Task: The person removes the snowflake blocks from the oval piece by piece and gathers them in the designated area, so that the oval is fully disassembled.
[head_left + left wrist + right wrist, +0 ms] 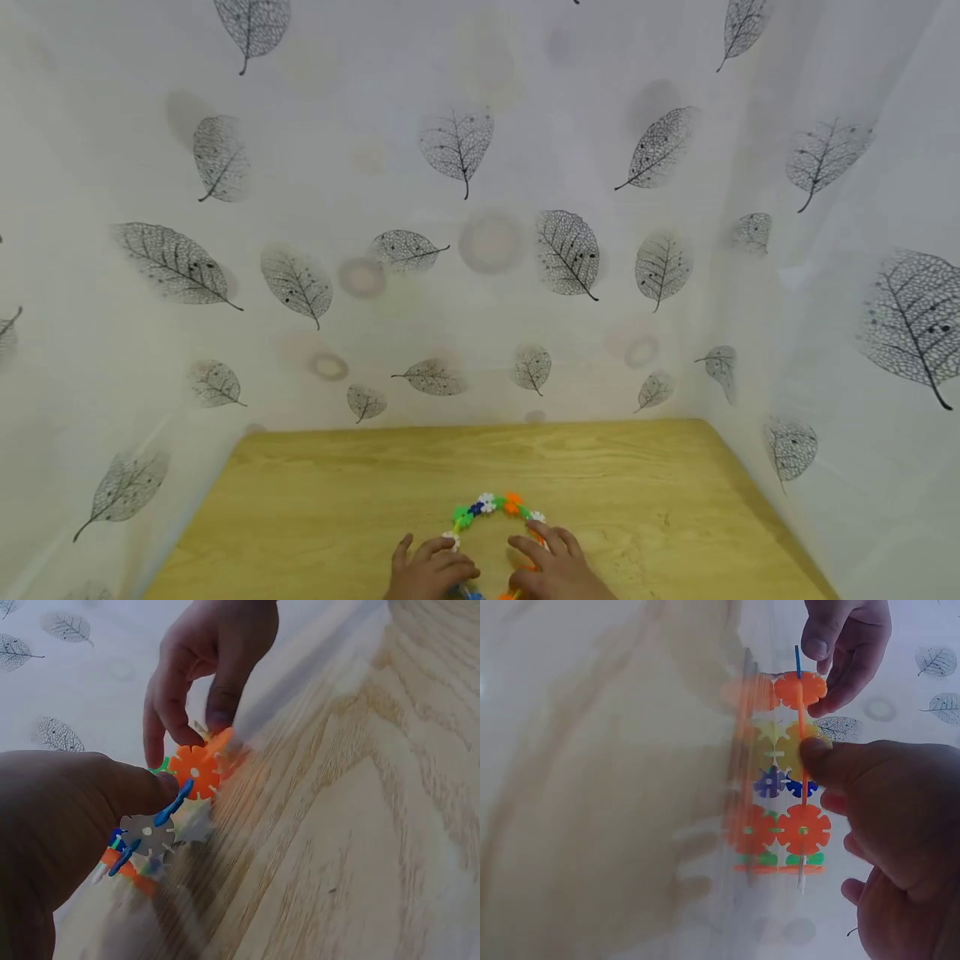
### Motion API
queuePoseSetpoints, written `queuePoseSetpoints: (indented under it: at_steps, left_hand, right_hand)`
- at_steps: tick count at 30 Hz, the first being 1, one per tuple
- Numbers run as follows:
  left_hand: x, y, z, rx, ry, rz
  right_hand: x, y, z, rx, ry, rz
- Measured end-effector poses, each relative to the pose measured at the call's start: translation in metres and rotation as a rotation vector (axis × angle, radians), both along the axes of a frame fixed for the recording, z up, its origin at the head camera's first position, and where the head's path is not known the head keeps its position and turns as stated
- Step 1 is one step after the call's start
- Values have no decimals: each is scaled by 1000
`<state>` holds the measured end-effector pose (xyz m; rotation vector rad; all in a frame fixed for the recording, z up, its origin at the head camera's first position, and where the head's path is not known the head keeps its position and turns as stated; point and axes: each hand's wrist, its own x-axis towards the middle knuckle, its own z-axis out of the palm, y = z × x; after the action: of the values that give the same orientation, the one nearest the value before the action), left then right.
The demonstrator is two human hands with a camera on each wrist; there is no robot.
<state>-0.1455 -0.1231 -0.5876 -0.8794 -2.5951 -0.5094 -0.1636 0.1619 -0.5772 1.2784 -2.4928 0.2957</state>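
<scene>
Snowflake-disc ring [491, 507], pinched at its near ends by left hand [429, 571] and right hand [551, 568] on table [660, 500]; likely light, rigid pieces, joints prone to separating.

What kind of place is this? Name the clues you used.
Probably a small curtained work booth: a wooden table enclosed on three sides by leaf-print curtains, with a ring of plastic snowflake pieces held by both hands.
</scene>
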Motion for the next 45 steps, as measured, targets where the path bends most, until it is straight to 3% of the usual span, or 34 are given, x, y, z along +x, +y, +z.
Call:
queuePoseSetpoints:
  at_steps: [2, 7, 10, 14, 19, 22, 25, 28, 31, 35, 40, 45]
  left_hand:
    - [1, 3, 4, 0, -63, -3]
    - [2, 12, 16, 18, -127, 11]
    - [3, 14, 17, 67, -65, -14]
    - [2, 15, 14, 205, 23, -79]
    - [4, 15, 19, 300, 42, -143]
    - [5, 15, 25, 320, 11, -168]
    - [4, 15, 33, 339, -29, -166]
    - [-2, 16, 44, 356, -22, -149]
    - [-11, 18, 56, 387, -12, -134]
    - [-23, 18, 70, 456, -52, -117]
    - [-35, 15, 77, 484, -69, -98]
    - [-42, 15, 81, 507, -190, -105]
  right_hand:
    - [-1, -1, 2, -32, 7, 32]
    - [-3, -3, 13, -64, -47, 58]
    - [-2, -4, 21, -115, -110, 63]
    - [-1, -9, 30, -221, -142, 80]
    - [4, -13, 41, -296, -250, 92]
    - [5, -15, 46, -323, -347, 62]
    - [4, -18, 52, -356, -435, 23]
    - [0, -22, 58, -398, -471, -3]
    - [-8, -25, 63, -458, -466, -14]
    - [-20, -29, 69, -531, -415, -14]
    - [-30, -37, 72, -570, -319, 24]
    - [-37, -47, 72, -591, -215, 30]
